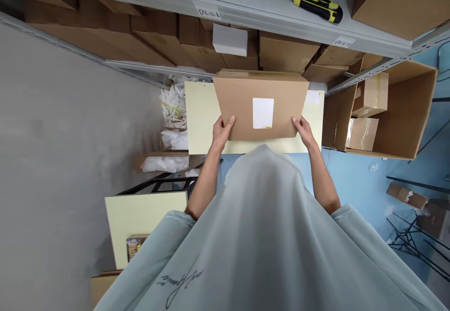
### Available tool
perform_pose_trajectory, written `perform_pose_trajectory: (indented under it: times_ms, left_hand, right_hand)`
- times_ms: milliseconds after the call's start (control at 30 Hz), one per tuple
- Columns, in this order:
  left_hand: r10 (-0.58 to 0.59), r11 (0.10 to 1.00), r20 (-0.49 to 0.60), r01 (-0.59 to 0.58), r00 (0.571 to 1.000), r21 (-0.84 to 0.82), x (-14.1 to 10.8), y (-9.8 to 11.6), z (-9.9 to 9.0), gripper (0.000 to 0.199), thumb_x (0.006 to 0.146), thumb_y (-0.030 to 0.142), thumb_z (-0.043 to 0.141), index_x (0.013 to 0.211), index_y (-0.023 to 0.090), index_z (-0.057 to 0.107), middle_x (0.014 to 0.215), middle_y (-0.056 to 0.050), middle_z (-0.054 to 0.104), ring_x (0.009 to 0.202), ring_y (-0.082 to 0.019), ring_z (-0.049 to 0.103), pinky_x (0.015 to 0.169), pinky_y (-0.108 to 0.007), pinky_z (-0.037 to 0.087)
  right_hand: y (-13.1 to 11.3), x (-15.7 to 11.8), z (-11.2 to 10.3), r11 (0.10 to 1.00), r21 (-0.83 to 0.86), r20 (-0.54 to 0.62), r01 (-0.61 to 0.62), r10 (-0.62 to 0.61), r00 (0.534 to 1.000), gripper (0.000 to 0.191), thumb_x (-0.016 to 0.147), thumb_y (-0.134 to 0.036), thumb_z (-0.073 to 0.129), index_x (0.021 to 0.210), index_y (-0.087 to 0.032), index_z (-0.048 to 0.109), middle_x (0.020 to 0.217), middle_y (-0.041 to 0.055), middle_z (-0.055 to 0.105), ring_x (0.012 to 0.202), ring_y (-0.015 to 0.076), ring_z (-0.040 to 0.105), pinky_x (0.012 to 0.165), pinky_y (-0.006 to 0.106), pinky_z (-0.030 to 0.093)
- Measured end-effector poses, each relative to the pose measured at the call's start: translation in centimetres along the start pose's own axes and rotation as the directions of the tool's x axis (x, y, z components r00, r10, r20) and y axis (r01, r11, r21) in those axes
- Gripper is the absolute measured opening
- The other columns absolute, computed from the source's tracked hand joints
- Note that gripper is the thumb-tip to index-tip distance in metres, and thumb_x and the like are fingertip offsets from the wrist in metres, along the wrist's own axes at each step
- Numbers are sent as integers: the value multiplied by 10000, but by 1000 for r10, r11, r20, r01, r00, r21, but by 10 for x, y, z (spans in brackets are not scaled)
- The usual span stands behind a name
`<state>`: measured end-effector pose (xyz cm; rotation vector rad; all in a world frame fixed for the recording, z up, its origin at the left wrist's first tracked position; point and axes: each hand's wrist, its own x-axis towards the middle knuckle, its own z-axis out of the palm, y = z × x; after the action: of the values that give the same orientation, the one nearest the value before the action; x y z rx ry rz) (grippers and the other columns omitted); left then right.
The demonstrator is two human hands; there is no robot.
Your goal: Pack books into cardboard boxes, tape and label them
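A closed cardboard box (239, 95) is held between my two hands over a pale yellow table (200, 114). On the side facing me is a white label (263, 113) with a small yellow mark. My left hand (222, 133) grips the lower left edge, its thumb on the face. At the lower right edge my right hand (304, 130) grips the box the same way. The other fingers are partly hidden behind the box. Whether its underside touches the table cannot be made out.
A metal shelf (239, 11) crosses above, carrying box cutters (316, 6). Cardboard boxes (288, 51) and a white box (230, 39) sit beneath it. At right stands an open carton (404, 114) with smaller boxes inside. White packing material (174, 107) lies left, beside a grey wall (70, 137).
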<state>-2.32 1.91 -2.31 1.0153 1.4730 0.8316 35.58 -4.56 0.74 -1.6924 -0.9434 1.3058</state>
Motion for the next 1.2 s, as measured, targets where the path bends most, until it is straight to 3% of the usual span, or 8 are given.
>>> perform_pose_trajectory:
  times_ms: [133, 433, 700, 800, 900, 1000, 1100, 1200]
  left_hand:
    - [-90, 992, -121, 100, 988, 78, -1, 10, 7, 721, 953, 812, 803, 1292, 177, 833, 1445, -175, 827, 1417, -379, 750, 1218, -476, 625]
    - [-349, 902, -188, 383, 918, 198, 20, 14, 9, 565, 1092, 591, 755, 1379, 110, 824, 1490, -195, 808, 1476, -351, 739, 1287, -451, 566]
    - [-338, 847, -247, 408, 908, 340, 24, 30, 15, 578, 1149, 533, 638, 1477, 72, 757, 1558, -224, 764, 1550, -341, 689, 1348, -441, 518]
    - [-182, 797, -353, 348, 918, 494, 29, 34, 28, 718, 1078, 463, 721, 1654, 55, 589, 1741, -268, 597, 1663, -365, 572, 1427, -490, 412]
    - [96, 794, -288, 101, 953, 600, 30, 46, 61, 874, 1053, 435, 740, 1766, 48, 416, 1880, -281, 388, 1799, -346, 344, 1496, -476, 232]
    - [272, 789, -55, -190, 961, 584, 24, 68, 120, 731, 1102, 453, 659, 1738, 121, 514, 1856, -212, 469, 1784, -313, 382, 1500, -440, 227]
    - [287, 789, 242, -372, 927, 489, 22, 85, 194, 625, 1124, 497, 641, 1691, 233, 620, 1805, -130, 564, 1746, -317, 452, 1487, -464, 290]
    - [195, 840, 415, -370, 889, 397, 37, 74, 270, 622, 1078, 481, 743, 1659, 272, 664, 1778, -111, 594, 1724, -354, 475, 1457, -506, 358]
  right_hand:
    - [5, -8, 16, 995, -94, -65, -43, 37, 997, 865, 939, -941, 656, 1432, -236, 735, 1542, 151, 790, 1430, 350, 736, 1253, 527, 583]
    - [16, 3, 35, 866, -443, -121, -232, 198, 973, 773, 1055, -923, 391, 1235, -268, 759, 1247, 163, 852, 1161, 416, 787, 1100, 592, 608]
    - [13, 23, 41, 822, -509, -86, -257, 248, 965, 761, 1129, -801, 406, 1542, -232, 698, 1346, 193, 846, 1289, 451, 785, 1176, 634, 582]
    - [20, 29, 32, 858, -445, -55, -256, 259, 964, 744, 1149, -760, 430, 1597, -226, 690, 1468, 177, 823, 1387, 403, 778, 1244, 576, 575]
    - [37, 41, 4, 904, -358, -124, -234, 203, 971, 739, 1178, -740, 363, 1552, -218, 726, 1569, 160, 778, 1446, 336, 762, 1283, 500, 565]
    - [60, 62, -38, 924, -292, -276, -246, 165, 947, 802, 1170, -763, 354, 1519, -150, 734, 1538, 226, 780, 1430, 336, 769, 1272, 494, 581]
    - [82, 91, -75, 953, -194, -391, -233, 142, 909, 847, 1125, -822, 422, 1490, -126, 737, 1493, 276, 777, 1429, 365, 763, 1231, 523, 615]
    - [99, 123, -98, 965, -128, -475, -227, 141, 869, 807, 1105, -805, 492, 1493, -137, 726, 1515, 288, 741, 1431, 381, 752, 1218, 566, 623]
